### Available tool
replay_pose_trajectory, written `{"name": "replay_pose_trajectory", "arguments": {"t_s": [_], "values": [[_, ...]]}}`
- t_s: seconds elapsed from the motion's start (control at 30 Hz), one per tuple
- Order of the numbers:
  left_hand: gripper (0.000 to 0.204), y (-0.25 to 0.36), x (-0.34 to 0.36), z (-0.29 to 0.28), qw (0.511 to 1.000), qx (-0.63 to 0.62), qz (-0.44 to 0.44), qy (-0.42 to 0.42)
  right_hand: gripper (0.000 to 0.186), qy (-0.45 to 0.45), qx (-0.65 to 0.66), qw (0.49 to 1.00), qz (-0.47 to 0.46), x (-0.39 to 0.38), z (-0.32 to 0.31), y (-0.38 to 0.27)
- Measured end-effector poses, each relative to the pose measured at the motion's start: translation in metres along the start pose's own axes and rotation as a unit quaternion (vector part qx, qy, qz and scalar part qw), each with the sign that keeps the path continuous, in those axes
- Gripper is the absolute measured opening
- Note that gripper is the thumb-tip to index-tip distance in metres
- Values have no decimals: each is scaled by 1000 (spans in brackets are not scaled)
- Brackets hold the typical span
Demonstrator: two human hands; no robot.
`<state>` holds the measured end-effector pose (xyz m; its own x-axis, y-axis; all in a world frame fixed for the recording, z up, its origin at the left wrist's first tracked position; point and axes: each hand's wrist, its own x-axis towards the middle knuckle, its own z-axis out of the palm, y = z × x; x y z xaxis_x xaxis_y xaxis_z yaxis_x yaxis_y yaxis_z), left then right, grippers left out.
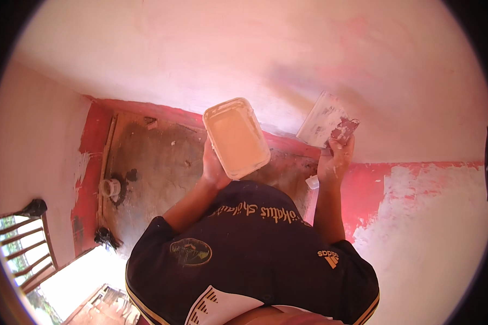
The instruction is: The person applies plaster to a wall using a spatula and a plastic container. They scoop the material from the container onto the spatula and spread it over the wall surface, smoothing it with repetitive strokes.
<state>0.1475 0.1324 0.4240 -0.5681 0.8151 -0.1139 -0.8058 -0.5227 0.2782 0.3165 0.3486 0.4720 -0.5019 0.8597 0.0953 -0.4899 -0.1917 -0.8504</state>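
Observation:
My left hand [213, 166] grips a rectangular plastic tub [206, 122] from its left side and underneath. Smooth peach-coloured paste [237, 138] fills much of the tub, and smears mark its rim. In my right hand [339, 156] is a wide filling knife [319, 120] with a pale, stained blade. Its reddish-brown grip part is crusted with dried material. The blade is up close to the pale wall [244, 59]; whether it touches cannot be made out. My right fingers are wrapped round the tool's lower end, and pale spots dot that hand.
A red painted band [363, 187] runs along the wall's lower part, partly covered with white on the right. On the brown floor [152, 168] stands a small white bucket [110, 188]. A dark bundle [108, 237] lies near the bright doorway. A barred window [24, 249] is at the left.

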Motion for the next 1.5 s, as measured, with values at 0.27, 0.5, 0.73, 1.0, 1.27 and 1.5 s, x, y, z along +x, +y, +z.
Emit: {"name": "replay_pose_trajectory", "arguments": {"t_s": [0.27,0.5,0.73,1.0,1.27,1.5], "values": [[61,-194,-45,60,999,-37,-22,-2,40,-27,-32,999,16,-36,-120,-107],[68,-282,-42,104,1000,13,1,-22,47,-63,-161,985,-21,-40,-193,-175],[71,-426,-54,99,994,-72,-2,-78,57,-145,-231,962,-17,-74,-288,-238],[73,-563,-79,103,999,-31,14,-14,49,-207,-412,884,-76,-91,-385,-258],[71,-604,-102,124,999,13,27,-14,58,-302,-486,794,-204,-102,-416,-253],[69,-597,-113,134,981,149,123,-28,57,-317,-466,800,-204,-117,-407,-248]]}}
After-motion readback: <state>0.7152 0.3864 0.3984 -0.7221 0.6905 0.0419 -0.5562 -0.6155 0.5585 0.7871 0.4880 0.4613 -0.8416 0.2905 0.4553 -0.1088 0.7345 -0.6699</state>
